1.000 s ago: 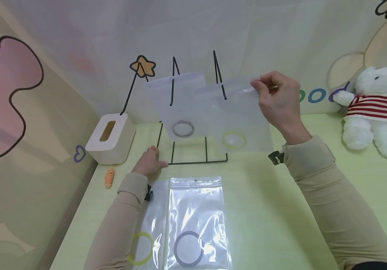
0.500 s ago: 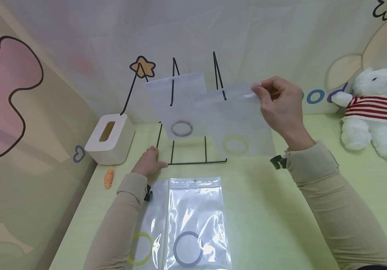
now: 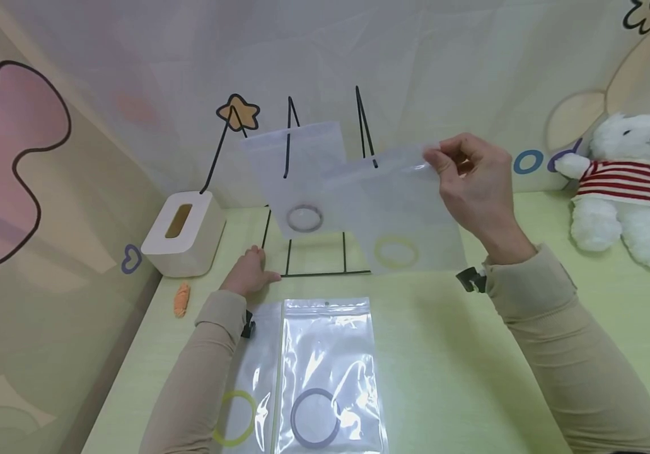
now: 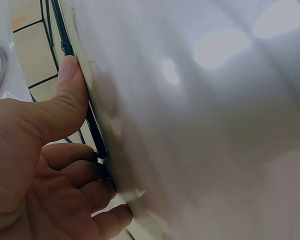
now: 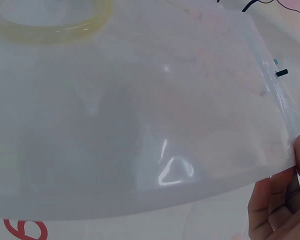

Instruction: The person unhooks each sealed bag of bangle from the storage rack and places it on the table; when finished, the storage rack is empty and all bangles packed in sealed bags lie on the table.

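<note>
The two hands were well apart. In the right half of the head view, the right hand [image 3: 479, 195] pinched the upper right corner of a translucent, frosted plastic bag [image 3: 404, 208] between thumb and fingers. The bag hung aslant near the centre of the frame, a pale yellow ring [image 5: 55, 34] in its lower part. At its top edge showed the tip of the right prong of a black wire rack [image 3: 325, 273].

Left of centre, the left hand [image 3: 249, 272] gripped the rack's base at its near left corner; the left wrist view showed the thumb lying on the black rod and the fingers curled below. A second frosted bag [image 3: 307, 164], holding a grey ring [image 3: 304, 229], hung on the middle prong, partly behind the first.

At the bottom centre of the frame, a glossy clear bag [image 3: 325, 359] with a grey-violet ring [image 3: 316, 443] lay flat on the pale green table [image 3: 455, 391]. Just left of it, partly under the left sleeve [image 3: 200, 372], lay another clear bag [image 3: 262, 372] with a yellow-green ring [image 3: 253, 416]. A white box with a slotted top [image 3: 188, 243] stood at the left.
</note>
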Demonstrator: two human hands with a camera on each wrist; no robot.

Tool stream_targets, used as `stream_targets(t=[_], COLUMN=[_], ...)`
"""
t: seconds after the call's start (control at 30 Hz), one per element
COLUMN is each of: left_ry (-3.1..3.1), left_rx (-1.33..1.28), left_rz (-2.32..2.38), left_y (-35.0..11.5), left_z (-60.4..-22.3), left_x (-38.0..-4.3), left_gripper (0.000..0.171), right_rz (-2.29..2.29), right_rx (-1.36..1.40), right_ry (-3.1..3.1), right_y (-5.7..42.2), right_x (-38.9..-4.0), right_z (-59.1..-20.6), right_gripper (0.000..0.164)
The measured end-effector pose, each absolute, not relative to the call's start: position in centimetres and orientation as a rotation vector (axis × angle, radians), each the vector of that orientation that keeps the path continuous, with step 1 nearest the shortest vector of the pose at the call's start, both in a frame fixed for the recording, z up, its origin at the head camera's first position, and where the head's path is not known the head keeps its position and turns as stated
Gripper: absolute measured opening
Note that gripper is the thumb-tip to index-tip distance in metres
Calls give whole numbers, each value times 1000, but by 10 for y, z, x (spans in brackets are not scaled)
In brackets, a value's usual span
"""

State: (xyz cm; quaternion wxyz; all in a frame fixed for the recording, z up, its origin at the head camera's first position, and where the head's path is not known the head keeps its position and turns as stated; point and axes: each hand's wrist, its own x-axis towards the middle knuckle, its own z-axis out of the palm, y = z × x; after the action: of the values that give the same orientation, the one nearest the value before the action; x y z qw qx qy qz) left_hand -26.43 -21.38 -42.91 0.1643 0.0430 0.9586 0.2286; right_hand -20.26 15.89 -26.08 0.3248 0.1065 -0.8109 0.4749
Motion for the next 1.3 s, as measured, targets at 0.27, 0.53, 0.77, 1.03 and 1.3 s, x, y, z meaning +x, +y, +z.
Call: stream_targets(t=[0.27, 0.53, 0.77, 1.03, 1.3], left_ry=[2743, 2742, 2750, 2755, 2758], left_rx=[135, 126, 128, 137, 139], left_rz=[638, 635, 643, 638, 628], left_y=[-212, -211, -210, -211, -212], left_z=[-429, -428, -427, -428, -430], left_x=[-264, -264, -263, -263, -263], left_gripper=[83, 82, 80, 81, 80], right_rz=[1230, 1203, 1213, 1264, 1194], right_rx=[308, 331, 358, 377, 423], right_ry=[-2108, -2061, -2037, -2059, -2155], right_y=[162, 165, 166, 167, 169], right_x=[-194, -187, -175, -151, -133], right_z=[-264, -267, -263, -262, -280], right_gripper=[22, 18, 14, 8, 5])
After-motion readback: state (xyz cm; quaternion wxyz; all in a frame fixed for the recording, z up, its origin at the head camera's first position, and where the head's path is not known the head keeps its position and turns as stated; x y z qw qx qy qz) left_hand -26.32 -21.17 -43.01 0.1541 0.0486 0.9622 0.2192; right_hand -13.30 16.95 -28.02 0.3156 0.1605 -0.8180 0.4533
